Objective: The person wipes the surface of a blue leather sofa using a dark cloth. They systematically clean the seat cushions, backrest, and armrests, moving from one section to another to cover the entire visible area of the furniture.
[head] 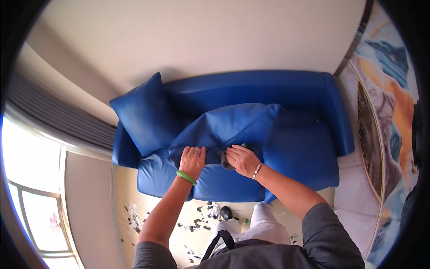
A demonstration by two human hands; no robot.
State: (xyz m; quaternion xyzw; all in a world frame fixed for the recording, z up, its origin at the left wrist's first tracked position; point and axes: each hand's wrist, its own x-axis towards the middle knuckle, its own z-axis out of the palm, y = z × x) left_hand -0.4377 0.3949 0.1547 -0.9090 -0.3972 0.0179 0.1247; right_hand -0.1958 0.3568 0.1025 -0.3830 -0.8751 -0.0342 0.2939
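A blue cushion [231, 122] lies tilted over the seat of a blue sofa [231, 181], creased across its middle. My left hand [192, 161] grips the cushion's near edge, fingers curled over it. A dark grey cloth [225, 161] is bunched under my right hand [242, 160], which presses it against the cushion. Part of the cloth sticks out past the fingertips; the rest is hidden by the hand. A second blue cushion [144, 116] leans in the sofa's left corner.
Scraps of black and white litter [198, 223] are strewn over the tiled floor [243, 205] around my feet. A window [37, 208] and grey curtain [63, 107] stand at the left. On the right is a colourful patterned panel [389, 101]. A pale wall [208, 37] backs the sofa.
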